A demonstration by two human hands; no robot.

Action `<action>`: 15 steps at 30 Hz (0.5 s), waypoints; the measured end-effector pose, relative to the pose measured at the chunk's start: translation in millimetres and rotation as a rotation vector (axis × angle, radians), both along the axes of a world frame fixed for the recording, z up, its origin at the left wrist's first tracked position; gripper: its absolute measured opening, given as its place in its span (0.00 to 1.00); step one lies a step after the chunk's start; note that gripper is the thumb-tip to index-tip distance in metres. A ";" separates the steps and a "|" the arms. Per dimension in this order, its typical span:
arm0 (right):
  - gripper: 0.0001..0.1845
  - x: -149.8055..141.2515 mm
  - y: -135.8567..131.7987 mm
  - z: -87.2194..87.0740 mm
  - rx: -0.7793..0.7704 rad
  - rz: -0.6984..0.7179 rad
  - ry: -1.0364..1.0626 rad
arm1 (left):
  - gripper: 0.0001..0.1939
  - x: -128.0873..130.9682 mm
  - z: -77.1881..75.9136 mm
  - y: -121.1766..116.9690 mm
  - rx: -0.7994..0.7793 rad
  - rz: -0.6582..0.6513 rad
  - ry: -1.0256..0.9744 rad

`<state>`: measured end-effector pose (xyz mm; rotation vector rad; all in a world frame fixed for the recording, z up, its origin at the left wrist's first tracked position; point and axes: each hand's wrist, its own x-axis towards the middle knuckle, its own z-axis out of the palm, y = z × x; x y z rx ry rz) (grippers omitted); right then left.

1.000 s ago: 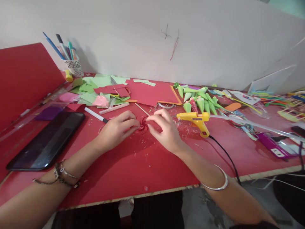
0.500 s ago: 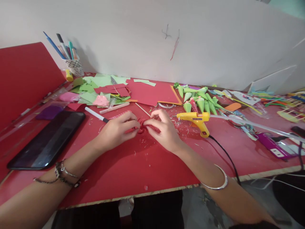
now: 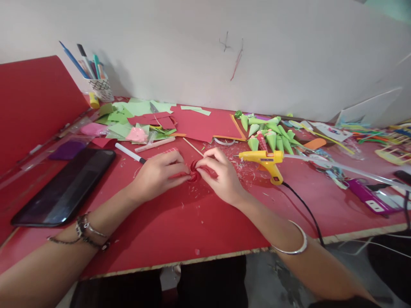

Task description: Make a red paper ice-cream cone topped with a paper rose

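Observation:
Between my two hands, just above the red tabletop, is a small coiled red paper strip, rolled into a spiral. My left hand pinches its left side between thumb and fingers. From the right, my right hand grips the coil with thumb and forefinger. Part of the coil is hidden behind the fingertips. A thin wooden stick lies just behind the hands. Beside my left hand rests a white marker with a black tip.
A yellow glue gun lies right of my hands, its black cord trailing over the front edge. Green paper cones are heaped behind it. A black phone lies at left. Green paper scraps and a pen cup stand farther back.
Both hands stay in nearly the same place. The red coil looks rounder and more compact between the fingertips, and my right fingers have closed in on it slightly.

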<state>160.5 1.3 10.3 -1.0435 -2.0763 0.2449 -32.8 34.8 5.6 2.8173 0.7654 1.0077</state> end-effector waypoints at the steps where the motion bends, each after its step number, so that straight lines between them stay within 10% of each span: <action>1: 0.06 -0.3 -0.2 0.1 -0.001 0.001 0.011 | 0.09 -0.2 0.1 -0.1 0.015 0.000 -0.009; 15: 0.05 -5.9 -3.3 1.3 0.001 0.026 0.044 | 0.07 1.0 1.0 -2.7 0.143 0.015 -0.013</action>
